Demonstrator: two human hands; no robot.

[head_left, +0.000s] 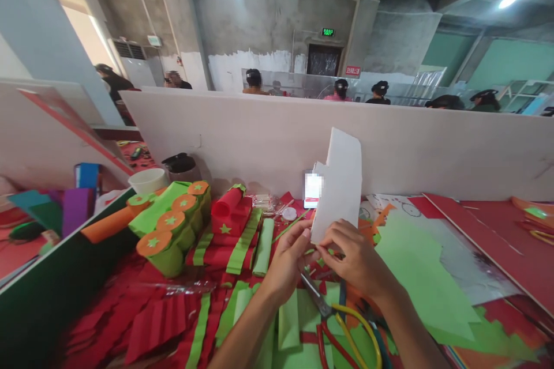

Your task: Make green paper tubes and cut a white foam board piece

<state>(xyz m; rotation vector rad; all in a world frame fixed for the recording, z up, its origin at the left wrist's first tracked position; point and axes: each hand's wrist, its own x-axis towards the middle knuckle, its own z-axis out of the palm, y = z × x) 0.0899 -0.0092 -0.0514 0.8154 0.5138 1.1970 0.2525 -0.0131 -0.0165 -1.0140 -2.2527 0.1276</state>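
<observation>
A flat white piece of board or foam [340, 184], with an uneven outline, stands upright between my two hands. My left hand [289, 253] is closed at its lower left edge, thumb and fingers pinching there. Bent over its bottom edge, my right hand [352, 251] has fingers and thumb pressed together on the lower corner. Below my hands lie scissors [325, 308], one handle yellow and the other red. Green paper strips [288, 323] are spread beneath the scissors. A lit phone [310, 190] leans behind the white piece, partly covered by it.
To the left stand a green paper model with orange star-topped wheels [173, 222] and a red paper model [231, 213]. Light green sheets [422, 271] and a red board [480, 236] lie right. A white partition [242, 138] closes the table's back; several people sit beyond.
</observation>
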